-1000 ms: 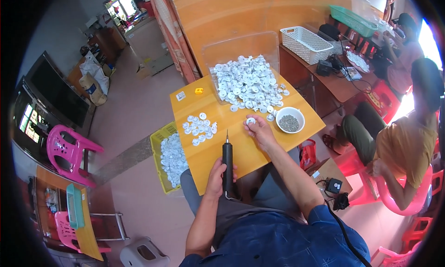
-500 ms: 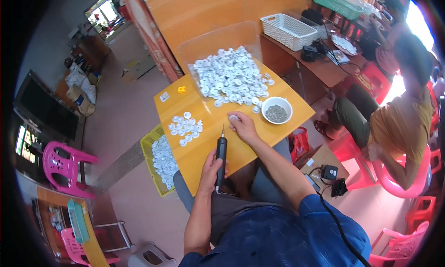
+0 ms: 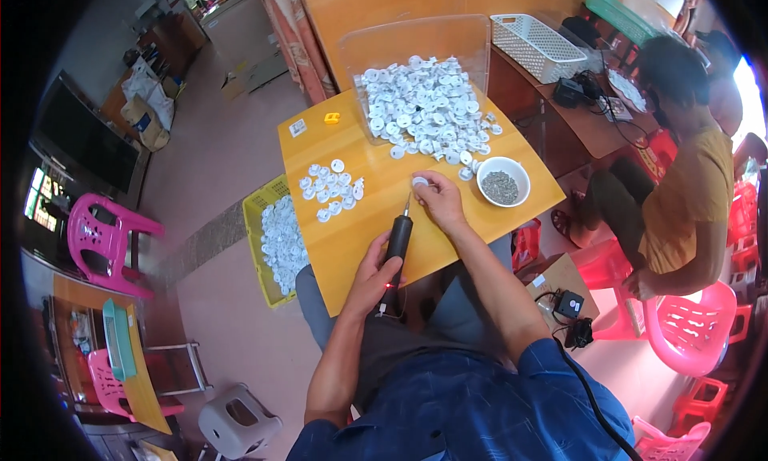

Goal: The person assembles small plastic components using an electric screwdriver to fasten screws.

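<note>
A black electric screwdriver (image 3: 399,242) is wrapped in my left hand (image 3: 373,275), its bit pointing up and away from me. A small red light glows on its body beside my thumb. Between the thumb and fingers of my right hand (image 3: 443,203) is a small round white plastic part (image 3: 420,181). The screwdriver's tip reaches the near side of this part; whether it touches is too small to tell. Left of my hands lies a loose group of similar white parts (image 3: 323,191). A white bowl (image 3: 524,178) of small metal screws stands to the right.
A clear plastic bin (image 3: 480,41) lies at the table's far side, heaped with white parts spilling forward. On the wooden table (image 3: 352,245) are a yellow piece (image 3: 331,119) and a label (image 3: 298,127). A yellow crate (image 3: 254,229) of parts stands left. Someone (image 3: 684,181) sits at right.
The screwdriver has tilted rightward and its tip has come up to the white part in my right hand. A red light now shows on it. The head view has shifted.
</note>
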`<state>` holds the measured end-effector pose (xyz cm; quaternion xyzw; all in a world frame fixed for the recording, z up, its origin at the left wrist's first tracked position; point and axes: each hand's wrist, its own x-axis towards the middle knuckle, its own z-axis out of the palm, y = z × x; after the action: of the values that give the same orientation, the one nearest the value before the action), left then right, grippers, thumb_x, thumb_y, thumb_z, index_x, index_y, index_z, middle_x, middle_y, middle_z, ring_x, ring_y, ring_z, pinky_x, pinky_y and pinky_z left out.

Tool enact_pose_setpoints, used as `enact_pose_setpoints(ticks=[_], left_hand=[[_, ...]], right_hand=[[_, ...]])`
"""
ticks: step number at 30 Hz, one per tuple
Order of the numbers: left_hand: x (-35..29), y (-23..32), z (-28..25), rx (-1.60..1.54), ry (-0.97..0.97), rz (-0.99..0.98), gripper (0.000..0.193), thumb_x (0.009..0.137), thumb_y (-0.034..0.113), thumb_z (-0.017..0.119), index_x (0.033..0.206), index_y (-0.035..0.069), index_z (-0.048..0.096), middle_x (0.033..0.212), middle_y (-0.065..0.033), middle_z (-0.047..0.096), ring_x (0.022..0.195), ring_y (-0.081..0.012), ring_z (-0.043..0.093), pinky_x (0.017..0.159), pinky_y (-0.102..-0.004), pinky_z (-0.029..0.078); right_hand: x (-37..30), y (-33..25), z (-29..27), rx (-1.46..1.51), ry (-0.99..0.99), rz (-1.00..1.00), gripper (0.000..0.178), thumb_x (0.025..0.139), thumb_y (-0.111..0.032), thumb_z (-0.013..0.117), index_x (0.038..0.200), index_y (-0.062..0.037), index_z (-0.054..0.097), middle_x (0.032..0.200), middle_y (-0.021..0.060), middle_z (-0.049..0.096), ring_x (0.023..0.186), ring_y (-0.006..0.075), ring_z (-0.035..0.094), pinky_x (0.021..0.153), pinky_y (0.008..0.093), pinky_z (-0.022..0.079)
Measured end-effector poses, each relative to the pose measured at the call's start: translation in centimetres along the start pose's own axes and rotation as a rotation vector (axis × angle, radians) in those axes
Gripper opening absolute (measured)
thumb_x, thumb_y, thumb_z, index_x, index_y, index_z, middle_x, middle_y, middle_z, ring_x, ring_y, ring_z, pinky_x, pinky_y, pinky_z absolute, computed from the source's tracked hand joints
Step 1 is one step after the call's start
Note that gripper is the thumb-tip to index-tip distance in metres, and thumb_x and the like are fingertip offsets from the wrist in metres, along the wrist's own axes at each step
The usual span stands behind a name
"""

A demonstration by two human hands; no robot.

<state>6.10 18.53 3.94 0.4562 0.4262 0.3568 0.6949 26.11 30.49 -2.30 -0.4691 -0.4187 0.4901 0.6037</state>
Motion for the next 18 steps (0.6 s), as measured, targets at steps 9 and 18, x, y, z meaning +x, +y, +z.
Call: enact_pose_setpoints(ticks=[9, 18], left_hand=[[1.1, -0.2, 0.1, 0.049, 0.027, 0.063, 0.057, 0.096, 0.017, 0.061, 0.147, 0.010, 0.037, 0.098, -0.0044, 0.056, 0.071, -0.0098, 0.057, 0.061, -0.0248, 0.049], [1.7, -0.1, 0.1, 0.089, 0.048, 0.025, 0.054, 0.096, 0.018, 0.059, 0.146, 0.011, 0.038, 0.097, -0.0055, 0.056, 0.066, -0.0119, 0.060, 0.056, -0.0248, 0.049]], right_hand=[[-0.1, 0.3, 0.6, -0.135, 0.050, 0.000, 0.018, 0.088, -0.007, 0.068, 0.106, -0.0035, 0.072, 0.067, -0.0043, 0.059, 0.059, 0.0026, 0.052, 0.053, 0.0201, 0.042], [0.0, 0.9, 0.4, -0.120, 0.010, -0.024, 0.020, 0.091, -0.005, 0.066, 0.110, -0.0007, 0.069, 0.075, -0.0028, 0.063, 0.061, 0.0027, 0.051, 0.054, 0.0188, 0.040]])
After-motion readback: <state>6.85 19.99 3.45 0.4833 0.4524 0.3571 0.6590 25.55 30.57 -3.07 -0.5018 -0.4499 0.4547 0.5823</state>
